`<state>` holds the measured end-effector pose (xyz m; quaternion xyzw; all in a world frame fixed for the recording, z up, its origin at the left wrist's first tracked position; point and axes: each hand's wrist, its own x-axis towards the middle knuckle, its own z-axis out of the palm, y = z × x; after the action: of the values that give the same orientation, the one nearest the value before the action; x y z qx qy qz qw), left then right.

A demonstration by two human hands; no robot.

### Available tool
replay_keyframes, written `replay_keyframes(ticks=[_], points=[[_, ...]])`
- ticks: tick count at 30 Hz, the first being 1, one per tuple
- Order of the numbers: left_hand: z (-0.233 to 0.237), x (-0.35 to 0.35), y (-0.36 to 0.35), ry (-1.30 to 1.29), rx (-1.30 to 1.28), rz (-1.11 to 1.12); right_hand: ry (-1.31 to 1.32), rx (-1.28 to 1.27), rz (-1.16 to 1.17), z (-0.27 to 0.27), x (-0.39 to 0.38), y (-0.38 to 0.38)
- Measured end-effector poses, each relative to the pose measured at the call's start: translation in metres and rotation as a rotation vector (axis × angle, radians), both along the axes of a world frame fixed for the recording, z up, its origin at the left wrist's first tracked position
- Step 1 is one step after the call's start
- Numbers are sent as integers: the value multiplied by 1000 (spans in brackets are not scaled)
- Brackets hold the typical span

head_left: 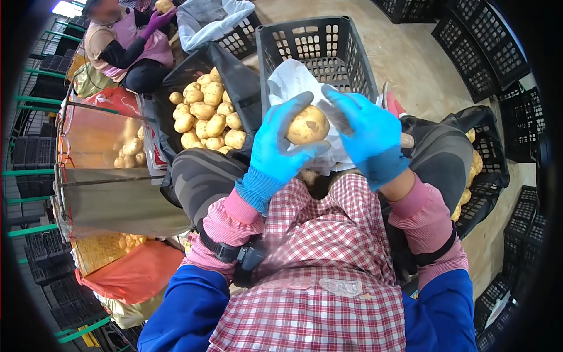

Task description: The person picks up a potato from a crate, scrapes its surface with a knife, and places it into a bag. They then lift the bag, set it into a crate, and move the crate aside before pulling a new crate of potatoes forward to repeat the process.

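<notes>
My left hand (280, 144), in a blue glove with grey fingertips, is closed round a yellow-skinned potato (308, 125) with brownish marks, held above my lap. Close on the potato's right, my right hand (362, 130) in a matching glove has its fingers stretched out and partly bent. Whether its fingertips touch the potato or the sheet is hard to see. A thin white sheet (288, 81) spreads behind and below both hands, over the near end of a black plastic crate (360, 56). The hands cover part of the sheet.
To the left, a black-lined container (161, 94) holds several potatoes (202, 111). More potatoes (472, 170) lie in a crate by my right knee. A co-worker (126, 44) in purple gloves sits at upper left, holding a potato. Black crates (489, 44) stand at the right.
</notes>
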<state>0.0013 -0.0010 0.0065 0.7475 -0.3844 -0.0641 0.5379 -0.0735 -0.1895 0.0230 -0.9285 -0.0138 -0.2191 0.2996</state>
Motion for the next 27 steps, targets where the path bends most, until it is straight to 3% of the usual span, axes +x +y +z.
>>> replay_keyframes(ticks=[5,10,14,17,19,23,27], points=[[-7,-4,-7,-117,66,25,121,-306,-124,-16,-7,8],[-5,-3,-10,-141,114,42,142,-292,-105,-23,-10,13],[-9,-6,-14,244,-116,-7,229,-181,-159,-18,-1,-5],[-7,-2,-11,281,-280,-113,342,848,192,-20,6,-21],[-8,-1,-13,224,-393,-134,460,1091,253,-13,-3,-18],[1,-9,-16,327,-385,-43,306,1222,334,3,-4,1],[4,-10,-7,472,-317,-98,173,1271,370,-2,-1,4]])
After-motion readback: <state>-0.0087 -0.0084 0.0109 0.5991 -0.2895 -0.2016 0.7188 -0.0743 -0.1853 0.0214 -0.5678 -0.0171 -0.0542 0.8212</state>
